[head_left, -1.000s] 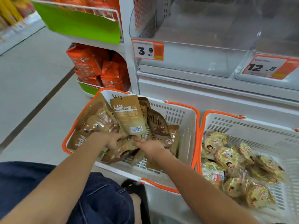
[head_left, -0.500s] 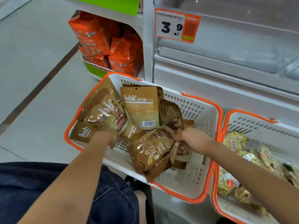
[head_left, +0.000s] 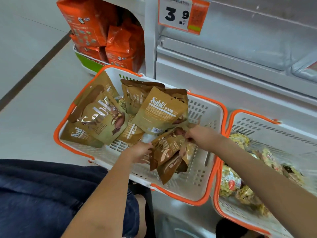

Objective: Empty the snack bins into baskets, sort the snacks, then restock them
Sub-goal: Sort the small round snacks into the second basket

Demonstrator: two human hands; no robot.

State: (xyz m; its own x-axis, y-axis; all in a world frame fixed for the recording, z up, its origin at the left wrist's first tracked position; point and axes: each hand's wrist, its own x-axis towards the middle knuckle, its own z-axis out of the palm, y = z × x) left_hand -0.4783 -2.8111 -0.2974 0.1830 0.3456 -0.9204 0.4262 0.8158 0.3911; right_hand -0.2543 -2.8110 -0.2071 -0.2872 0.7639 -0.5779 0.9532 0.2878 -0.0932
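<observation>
A white basket with an orange rim (head_left: 197,184) sits on the floor and holds several brown Sablé snack pouches (head_left: 103,117). My right hand (head_left: 199,137) pinches the top of a small bunch of these pouches (head_left: 167,152), which hangs over the basket's near right part. My left hand (head_left: 139,152) reaches in beside that bunch and touches its left edge; its fingers are mostly hidden behind the pouches. A second white and orange basket (head_left: 267,126) to the right holds several yellow wrapped snacks (head_left: 229,184).
An empty clear bin with a 3.9 price tag (head_left: 181,14) is on the white shelf above the baskets. Orange snack bags (head_left: 109,35) fill a wire rack at the back left. Grey floor lies to the left. My knee in dark jeans (head_left: 42,194) is at the lower left.
My left hand moved right from the left pile to the bunch of pouches held by my right hand. The view shifted closer and lower over the basket.
</observation>
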